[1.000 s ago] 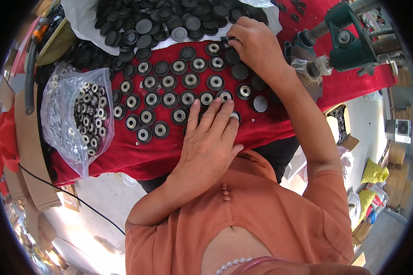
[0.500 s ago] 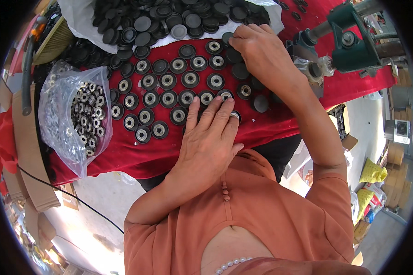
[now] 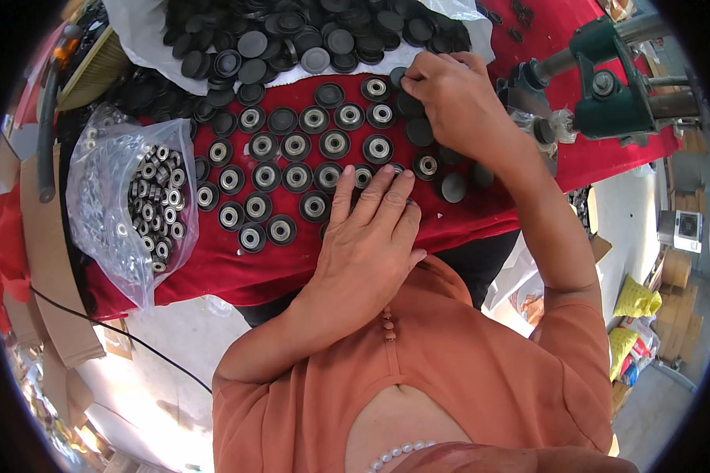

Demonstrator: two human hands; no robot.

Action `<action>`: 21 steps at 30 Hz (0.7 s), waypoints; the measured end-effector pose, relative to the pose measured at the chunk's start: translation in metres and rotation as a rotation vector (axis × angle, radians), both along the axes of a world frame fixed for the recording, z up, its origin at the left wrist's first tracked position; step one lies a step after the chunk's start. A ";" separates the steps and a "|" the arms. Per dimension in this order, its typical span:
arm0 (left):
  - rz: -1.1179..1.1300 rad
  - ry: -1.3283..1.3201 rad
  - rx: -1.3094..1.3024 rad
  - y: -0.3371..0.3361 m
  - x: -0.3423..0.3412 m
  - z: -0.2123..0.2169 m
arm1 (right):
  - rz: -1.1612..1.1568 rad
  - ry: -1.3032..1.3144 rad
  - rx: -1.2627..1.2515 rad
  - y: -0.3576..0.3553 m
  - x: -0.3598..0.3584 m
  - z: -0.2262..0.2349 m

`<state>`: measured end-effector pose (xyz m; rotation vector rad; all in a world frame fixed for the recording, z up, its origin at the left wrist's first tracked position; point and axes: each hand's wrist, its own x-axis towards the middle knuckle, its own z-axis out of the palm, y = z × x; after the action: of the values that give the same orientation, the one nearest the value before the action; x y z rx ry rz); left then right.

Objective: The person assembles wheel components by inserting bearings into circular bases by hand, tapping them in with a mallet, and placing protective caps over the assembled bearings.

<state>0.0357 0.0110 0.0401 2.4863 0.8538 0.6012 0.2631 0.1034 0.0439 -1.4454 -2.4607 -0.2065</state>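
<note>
Black round caps are laid out in loose rows on a red cloth (image 3: 450, 229). Many carry a silver ball bearing, such as this cap with a bearing (image 3: 334, 143); some show none, like the black cap (image 3: 454, 188) beyond my right wrist. My left hand (image 3: 367, 244) lies palm down over the nearest caps, fingers stretched out, covering several of them. At the right end of the rows, my right hand (image 3: 457, 94) is closed in a pinch on the edge of a black cap (image 3: 400, 77). My palm and fingers partly hide the caps beneath.
A white sack (image 3: 134, 35) with a heap of black caps (image 3: 315, 35) lies at the far side. To the left, a clear plastic bag (image 3: 106, 205) holds many small bearings (image 3: 162, 189). At the right stands a green metal clamp-like fixture (image 3: 607, 87) with steel bars.
My right hand has come slightly nearer and to the right, still pinching the cap. The left hand rests over the same caps. The whole view has shifted a little.
</note>
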 end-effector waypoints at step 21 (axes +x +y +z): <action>0.053 -0.051 0.007 -0.005 -0.015 -0.001 | -0.278 0.547 -0.253 0.052 0.010 0.004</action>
<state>0.0208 0.0062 0.0388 2.4507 0.9015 0.6839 0.2734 0.1550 0.0475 -1.6698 -1.8907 0.4099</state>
